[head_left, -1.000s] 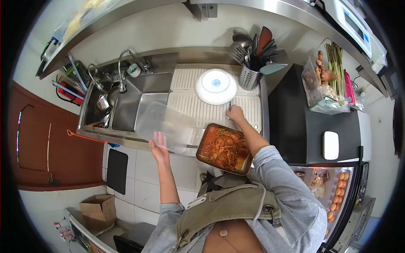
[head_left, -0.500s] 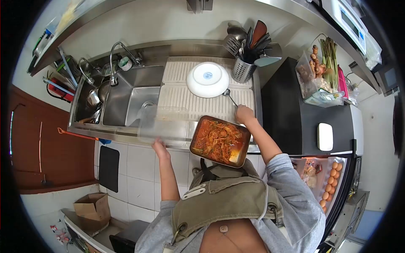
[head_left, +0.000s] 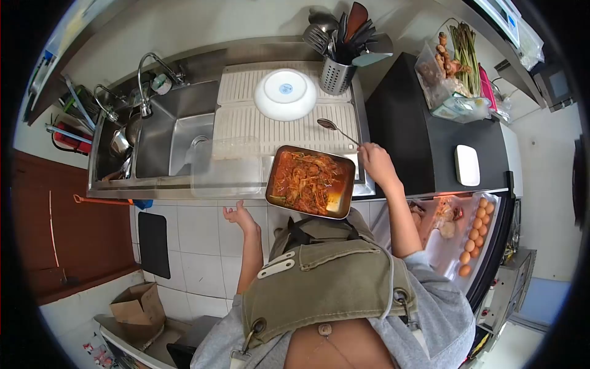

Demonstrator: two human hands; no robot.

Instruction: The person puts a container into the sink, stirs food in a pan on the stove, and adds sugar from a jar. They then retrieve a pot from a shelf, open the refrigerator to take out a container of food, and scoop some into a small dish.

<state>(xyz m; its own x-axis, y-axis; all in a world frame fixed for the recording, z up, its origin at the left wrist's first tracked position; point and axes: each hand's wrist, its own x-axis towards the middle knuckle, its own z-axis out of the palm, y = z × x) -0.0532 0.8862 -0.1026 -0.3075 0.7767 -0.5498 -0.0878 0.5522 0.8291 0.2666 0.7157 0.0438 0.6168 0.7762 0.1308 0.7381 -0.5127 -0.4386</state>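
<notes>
My right hand is closed round the handle end of a metal spoon, whose bowl hangs over the ribbed draining mat. A rectangular metal tray of red kimchi-like vegetables rests at the counter's front edge, left of that hand. Beside the tray, farther left, lies a clear plastic container. My left hand is just below the container, fingers apart and holding nothing. An upside-down white dish sits on the draining mat.
A steel sink with a faucet is at the left. Utensils stand in a perforated holder behind the mat. On the dark counter at the right are bagged vegetables and a white lidded box. Below it, an open fridge drawer holds eggs.
My right hand has lifted the spoon off the mat and moved it right. My left hand has come away from the container, its fingers spreading. The camera view has shifted.
</notes>
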